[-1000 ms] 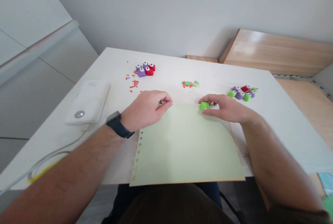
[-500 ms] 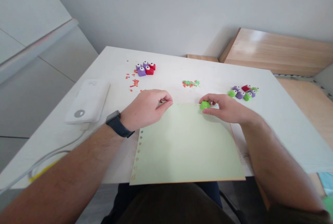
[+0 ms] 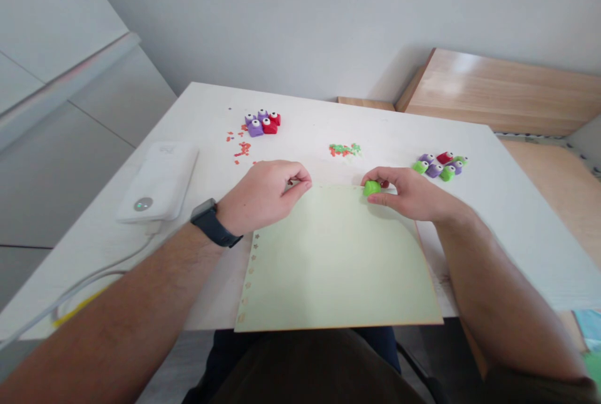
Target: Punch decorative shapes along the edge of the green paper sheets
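Left hand pinching paper, punch (right hand)

The right grip holds a green punch at a pale sheet's far edge; the left grip pinches that edge.

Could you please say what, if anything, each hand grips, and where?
The right hand holds a green punch by its sides; the left hand seemingly pinches paper by its far edge.
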`<state>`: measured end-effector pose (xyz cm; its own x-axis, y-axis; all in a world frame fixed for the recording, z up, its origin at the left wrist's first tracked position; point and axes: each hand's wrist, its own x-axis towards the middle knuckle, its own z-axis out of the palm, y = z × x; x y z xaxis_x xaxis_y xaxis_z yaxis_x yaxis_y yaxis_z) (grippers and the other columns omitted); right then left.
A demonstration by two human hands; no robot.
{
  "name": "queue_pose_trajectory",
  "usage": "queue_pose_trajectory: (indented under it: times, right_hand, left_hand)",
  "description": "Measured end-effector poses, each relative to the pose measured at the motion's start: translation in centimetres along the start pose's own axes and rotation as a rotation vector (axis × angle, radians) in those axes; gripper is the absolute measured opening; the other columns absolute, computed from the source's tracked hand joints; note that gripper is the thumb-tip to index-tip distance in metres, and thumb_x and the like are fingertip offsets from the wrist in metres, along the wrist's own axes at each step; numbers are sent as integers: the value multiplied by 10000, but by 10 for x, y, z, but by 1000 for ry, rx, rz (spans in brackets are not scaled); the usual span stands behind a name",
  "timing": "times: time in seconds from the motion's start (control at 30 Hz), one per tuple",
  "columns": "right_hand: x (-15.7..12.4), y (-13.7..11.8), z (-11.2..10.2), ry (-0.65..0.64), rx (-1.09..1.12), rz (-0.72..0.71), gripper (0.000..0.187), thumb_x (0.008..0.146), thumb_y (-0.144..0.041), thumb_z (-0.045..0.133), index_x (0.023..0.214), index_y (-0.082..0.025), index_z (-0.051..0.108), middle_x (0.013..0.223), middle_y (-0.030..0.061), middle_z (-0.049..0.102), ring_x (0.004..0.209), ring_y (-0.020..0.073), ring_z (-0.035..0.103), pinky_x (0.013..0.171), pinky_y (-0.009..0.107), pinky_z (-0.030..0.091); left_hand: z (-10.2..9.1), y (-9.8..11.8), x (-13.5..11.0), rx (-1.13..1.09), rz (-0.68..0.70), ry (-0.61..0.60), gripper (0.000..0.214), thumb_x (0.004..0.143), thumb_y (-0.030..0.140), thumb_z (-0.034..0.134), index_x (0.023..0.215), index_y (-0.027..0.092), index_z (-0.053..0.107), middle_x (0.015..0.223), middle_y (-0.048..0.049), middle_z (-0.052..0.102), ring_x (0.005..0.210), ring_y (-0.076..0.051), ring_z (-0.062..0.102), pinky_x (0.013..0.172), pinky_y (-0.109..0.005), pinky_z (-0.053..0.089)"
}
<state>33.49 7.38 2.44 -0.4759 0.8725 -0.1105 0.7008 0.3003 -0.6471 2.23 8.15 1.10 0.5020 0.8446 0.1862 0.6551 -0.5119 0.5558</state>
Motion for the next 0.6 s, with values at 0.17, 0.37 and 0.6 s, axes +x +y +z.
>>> queue_pose_trajectory:
  times: [0.17,0.37,0.6]
  right_hand:
    - [1,0,1,-3,0,-1,298,855,-394,673,1092,-225,735,1038,54,772,898,236,657,885,399,523]
    - [0,0,2,-22,-15,-9,286,873,-388,670,1104,-226,718,1038,43,764,904,228,658,885,379,511]
    - [1,0,4,-25,-37,-9,256,884,-351,660,1107,-234,708,1040,34,761,891,220,657,877,368,506]
  left_hand:
    - [0,1,0,-3,-3,0,202,958,323,559,919,211,722,947,-11,778,858,-184,698,795,-310,491]
    - [0,1,0,-3,13,2,205,961,322,555,921,210,722,947,-14,776,859,-189,695,800,-306,485]
    - [1,0,0,-8,7,4,205,962,323,555,922,212,722,946,-11,776,859,-186,697,798,-309,486]
